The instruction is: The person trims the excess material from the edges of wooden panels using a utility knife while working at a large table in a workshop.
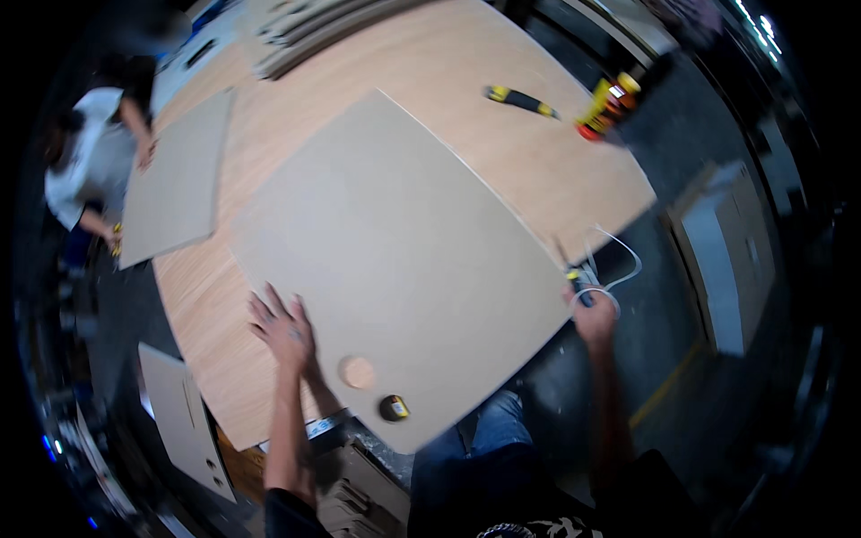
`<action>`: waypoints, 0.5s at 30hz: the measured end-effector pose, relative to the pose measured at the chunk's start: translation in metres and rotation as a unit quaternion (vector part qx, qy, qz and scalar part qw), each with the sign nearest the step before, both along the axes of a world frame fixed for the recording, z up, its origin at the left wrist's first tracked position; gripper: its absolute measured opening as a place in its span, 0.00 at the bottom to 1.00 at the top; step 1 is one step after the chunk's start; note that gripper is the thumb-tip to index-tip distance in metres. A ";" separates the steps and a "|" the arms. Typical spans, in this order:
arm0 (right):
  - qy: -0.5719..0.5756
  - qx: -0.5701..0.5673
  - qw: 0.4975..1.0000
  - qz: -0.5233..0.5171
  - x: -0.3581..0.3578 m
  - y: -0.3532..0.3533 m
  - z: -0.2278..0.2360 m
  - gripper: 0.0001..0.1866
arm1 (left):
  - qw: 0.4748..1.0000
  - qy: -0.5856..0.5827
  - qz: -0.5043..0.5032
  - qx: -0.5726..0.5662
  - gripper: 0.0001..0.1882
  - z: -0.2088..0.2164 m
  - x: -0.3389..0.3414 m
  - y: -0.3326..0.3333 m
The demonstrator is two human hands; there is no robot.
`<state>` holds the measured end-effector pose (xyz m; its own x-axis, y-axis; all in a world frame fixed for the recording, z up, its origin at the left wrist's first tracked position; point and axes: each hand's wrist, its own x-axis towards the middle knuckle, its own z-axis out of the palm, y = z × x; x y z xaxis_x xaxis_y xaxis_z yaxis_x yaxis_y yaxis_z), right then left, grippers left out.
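A large beige panel lies on the wooden tabletop, its near corner jutting past the table toward my body. My left hand rests at the panel's left edge, fingers spread and nothing held. At the right corner, my right hand is closed around a black-and-yellow knife with a thin tip. A narrow white strip loops around that hand. Close to the near corner is a round hole showing wood beneath. Beside it, a second round spot looks dark with some yellow.
On the wooden tabletop lie another black-and-yellow knife and a yellow-and-red bottle. Stacked boards sit at the far side. Left, a co-worker handles another panel. A carton stands at right.
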<state>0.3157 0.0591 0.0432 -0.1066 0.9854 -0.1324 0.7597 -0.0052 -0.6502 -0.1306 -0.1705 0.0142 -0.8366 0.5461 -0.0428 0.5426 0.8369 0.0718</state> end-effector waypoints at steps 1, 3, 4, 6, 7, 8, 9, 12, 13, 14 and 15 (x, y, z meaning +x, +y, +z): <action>0.017 -0.008 1.000 0.002 -0.001 -0.021 0.000 0.17 | 0.999 0.038 -0.021 -0.019 0.35 0.005 -0.024 0.012; 0.055 -0.030 0.998 0.002 0.004 -0.045 0.000 0.16 | 0.993 0.079 -0.086 -0.014 0.33 -0.003 -0.023 0.054; 0.065 -0.043 0.997 -0.009 0.015 -0.055 0.006 0.16 | 0.988 0.070 -0.137 0.012 0.33 -0.018 -0.007 0.080; 0.079 -0.122 0.987 -0.070 0.025 -0.069 0.007 0.17 | 0.966 0.073 -0.245 0.035 0.34 -0.019 0.029 0.117; 0.097 -0.087 0.988 -0.082 0.041 -0.080 0.005 0.19 | 0.947 0.059 -0.311 0.053 0.33 -0.023 0.066 0.141; 0.117 -0.053 0.987 -0.097 0.048 -0.093 0.002 0.20 | 0.925 0.052 -0.370 0.063 0.33 -0.021 0.093 0.156; 0.140 -0.024 0.984 -0.107 0.050 -0.115 -0.003 0.22 | 0.914 0.045 -0.399 0.060 0.32 -0.017 0.117 0.159; 0.108 0.017 0.991 -0.080 0.071 -0.160 -0.024 0.24 | 0.920 0.053 -0.382 0.062 0.35 -0.022 0.160 0.197; 0.084 -0.012 0.995 -0.059 0.080 -0.176 -0.026 0.25 | 0.931 0.067 -0.354 0.056 0.36 -0.033 0.168 0.210; 0.065 -0.037 0.997 -0.035 0.085 -0.188 -0.023 0.25 | 0.941 0.087 -0.324 0.053 0.37 -0.033 0.172 0.221; 0.050 0.019 0.999 -0.009 0.086 -0.198 -0.027 0.26 | 0.941 0.089 -0.318 0.067 0.37 -0.030 0.172 0.230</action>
